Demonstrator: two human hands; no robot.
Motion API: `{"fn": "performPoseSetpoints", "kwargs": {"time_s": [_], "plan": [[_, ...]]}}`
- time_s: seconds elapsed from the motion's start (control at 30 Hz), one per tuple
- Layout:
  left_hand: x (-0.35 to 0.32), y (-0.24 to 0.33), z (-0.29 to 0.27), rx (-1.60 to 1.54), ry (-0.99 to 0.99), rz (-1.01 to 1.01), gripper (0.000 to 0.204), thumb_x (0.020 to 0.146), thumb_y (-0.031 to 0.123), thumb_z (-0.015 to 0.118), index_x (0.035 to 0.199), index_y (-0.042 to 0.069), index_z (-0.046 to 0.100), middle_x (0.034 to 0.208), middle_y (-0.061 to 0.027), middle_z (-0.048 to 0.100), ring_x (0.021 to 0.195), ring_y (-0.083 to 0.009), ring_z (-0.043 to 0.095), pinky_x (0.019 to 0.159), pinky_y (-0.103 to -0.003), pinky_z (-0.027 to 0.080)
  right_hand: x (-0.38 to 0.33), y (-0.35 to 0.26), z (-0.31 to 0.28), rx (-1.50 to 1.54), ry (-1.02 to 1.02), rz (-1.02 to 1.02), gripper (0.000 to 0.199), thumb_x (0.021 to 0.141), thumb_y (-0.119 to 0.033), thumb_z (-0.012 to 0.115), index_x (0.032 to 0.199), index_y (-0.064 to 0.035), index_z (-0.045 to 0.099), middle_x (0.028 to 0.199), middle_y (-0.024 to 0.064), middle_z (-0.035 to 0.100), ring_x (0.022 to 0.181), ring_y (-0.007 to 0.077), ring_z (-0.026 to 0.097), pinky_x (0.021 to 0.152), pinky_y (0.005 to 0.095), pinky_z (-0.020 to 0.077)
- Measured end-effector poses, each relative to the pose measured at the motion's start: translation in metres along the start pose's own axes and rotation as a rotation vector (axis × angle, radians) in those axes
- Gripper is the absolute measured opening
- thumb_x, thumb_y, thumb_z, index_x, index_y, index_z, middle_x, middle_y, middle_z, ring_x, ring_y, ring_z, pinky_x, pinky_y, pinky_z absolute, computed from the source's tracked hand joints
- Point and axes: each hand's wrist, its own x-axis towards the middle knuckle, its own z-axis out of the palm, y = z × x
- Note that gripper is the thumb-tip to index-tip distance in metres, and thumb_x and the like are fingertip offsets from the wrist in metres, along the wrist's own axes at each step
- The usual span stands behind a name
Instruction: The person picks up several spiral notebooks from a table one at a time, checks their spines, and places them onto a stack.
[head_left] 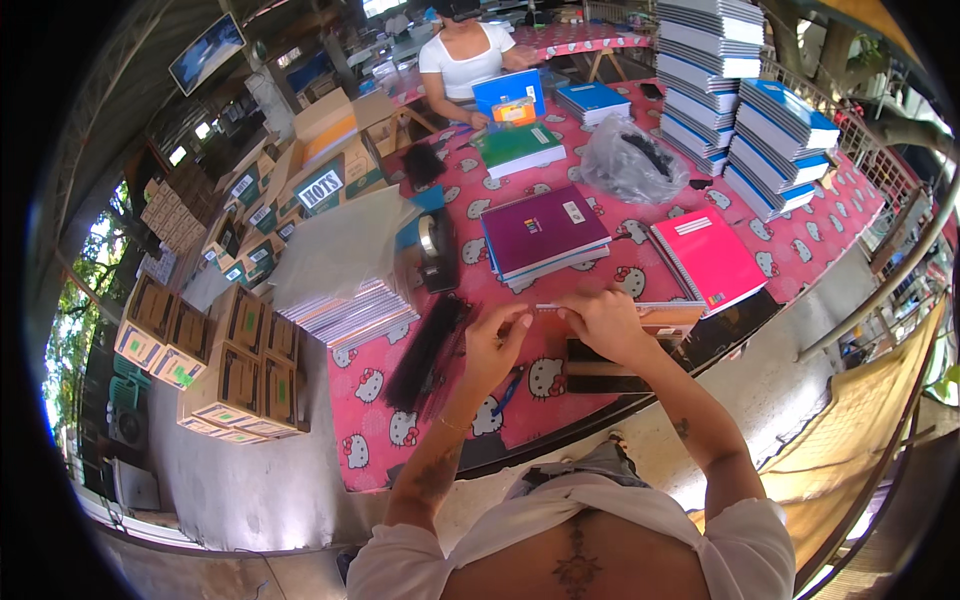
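Observation:
At the near edge of the table, my right hand (612,322) grips a notebook (672,319) with an orange-brown cover, its punched white edge running between my hands. My left hand (496,340) is closed in a pinch at the left end of that edge; anything tiny between its fingertips is too small to make out. Beside my left wrist lies a bundle of thin black binding coils (428,350). A dark brown block (600,372) sits under the notebook. Just below my left hand is a blue-handled tool (511,388).
Beyond my hands lie purple notebooks (540,228) and pink spiral notebooks (706,258). A tall sheet stack (345,265) and a black tape dispenser (436,250) stand left. Tall notebook stacks (705,90) rise far right, near a plastic bag (630,165). A co-worker (470,60) sits opposite.

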Motion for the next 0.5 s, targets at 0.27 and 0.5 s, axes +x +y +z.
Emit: {"fn": "performPoseSetpoints", "kwargs": {"time_s": [0.27,0.5], "plan": [[0.002,0.024,-0.01,0.004,-0.166,-0.059,0.015,0.092,0.014,0.07,0.098,0.001,0.07,0.071,-0.0109,0.065,0.054,-0.0143,0.055,0.052,-0.03,0.044,-0.009,-0.005,-0.005,0.017,-0.067,0.002,0.014,0.088,-0.022,0.066,0.1,-0.0173,0.07,0.078,0.0031,0.069,0.068,0.0253,0.067,0.071,0.0415,0.0486],[0.006,0.023,-0.013,0.165,-0.165,-0.107,0.021,0.094,0.02,0.067,0.093,0.0,0.07,0.072,-0.0162,0.063,0.054,-0.0267,0.057,0.053,-0.035,0.044,-0.009,-0.006,-0.004,0.016,-0.052,-0.011,0.014,0.087,-0.021,0.067,0.1,-0.0163,0.07,0.076,0.0029,0.068,0.069,0.0254,0.067,0.07,0.0417,0.0489]]}}
